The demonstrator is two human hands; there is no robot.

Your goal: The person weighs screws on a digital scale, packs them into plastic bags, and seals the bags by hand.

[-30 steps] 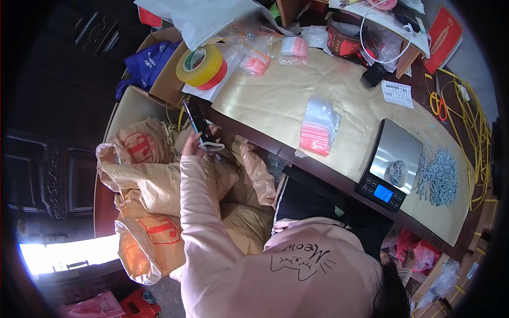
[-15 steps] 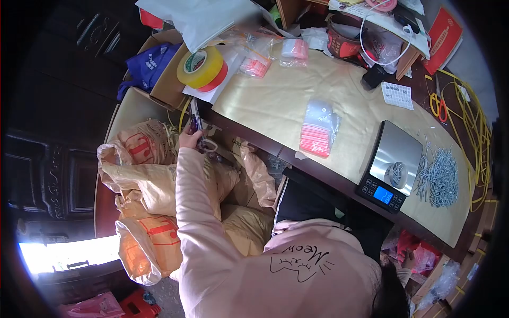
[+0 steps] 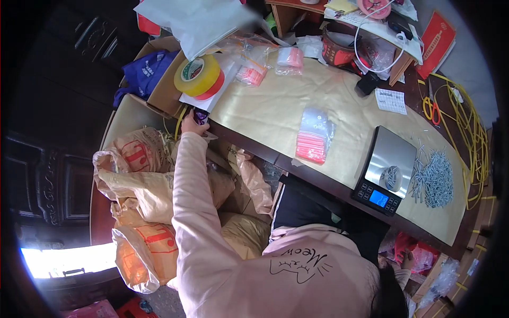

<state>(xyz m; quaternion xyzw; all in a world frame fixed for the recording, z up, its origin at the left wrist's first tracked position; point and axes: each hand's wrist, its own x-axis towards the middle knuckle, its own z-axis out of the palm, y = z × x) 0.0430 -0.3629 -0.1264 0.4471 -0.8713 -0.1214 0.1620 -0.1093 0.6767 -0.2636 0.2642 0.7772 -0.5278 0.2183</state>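
Sacks (image 3: 140, 193), tan, crinkled and printed in orange-red, slump open-mouthed below the left hand (image 3: 194, 125). Its fingers are bent around a dark, glossy phone (image 3: 200, 116) with a purple patch, at the left end of the worktop (image 3: 344, 95), just below a thick yellow tape roll (image 3: 208, 78) stacked over a red one. Further right, limp clear bags (image 3: 313, 135) with pink-red stripes lie overlapped on the smooth cream covering. Next, a scale (image 3: 379, 153) with a brushed-metal plate carries a short round container (image 3: 391, 179) of thin metal pieces. Below the worktop's edge, the dim right hand (image 3: 407, 260) is beside crumpled pink plastic (image 3: 423, 258); whether it grips anything I cannot tell. Rightmost, slim silvery fasteners (image 3: 437, 183) make a loose, spiky heap.
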